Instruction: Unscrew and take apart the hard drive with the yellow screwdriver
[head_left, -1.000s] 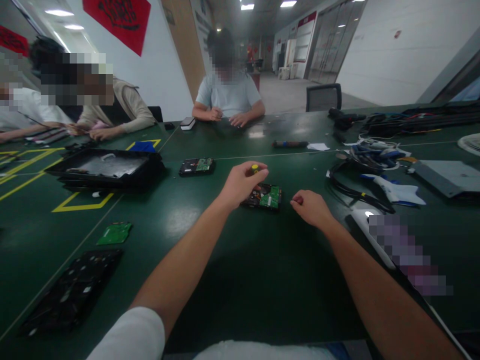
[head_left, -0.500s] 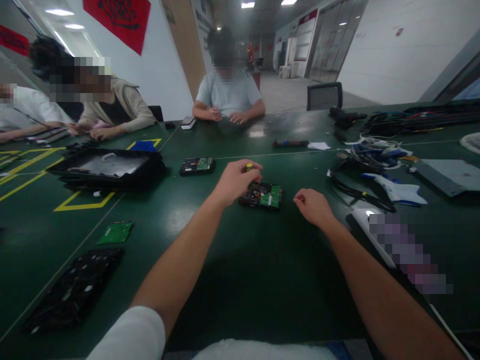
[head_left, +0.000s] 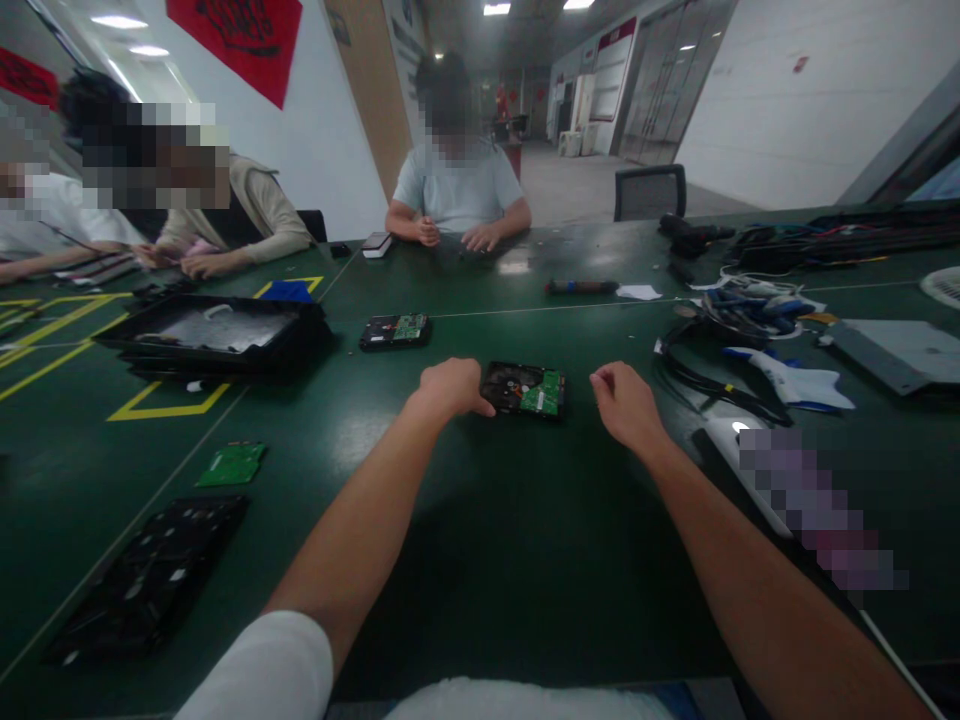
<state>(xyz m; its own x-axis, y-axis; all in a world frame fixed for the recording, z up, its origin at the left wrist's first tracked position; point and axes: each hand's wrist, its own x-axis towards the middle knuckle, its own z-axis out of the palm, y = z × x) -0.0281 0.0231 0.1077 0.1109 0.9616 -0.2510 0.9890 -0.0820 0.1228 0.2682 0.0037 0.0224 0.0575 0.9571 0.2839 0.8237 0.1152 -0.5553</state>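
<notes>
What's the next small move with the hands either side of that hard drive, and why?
Probably close both hands onto the hard drive to steady it. The left hand rests curled at its left edge, the right hand hovers just off its right side, and the drive lies flat on the green table, circuit board up.

Ceiling lights shine from above and leave pale shiny patches on the dark green worktop. The edges bend outward. Far things look soft.
</notes>
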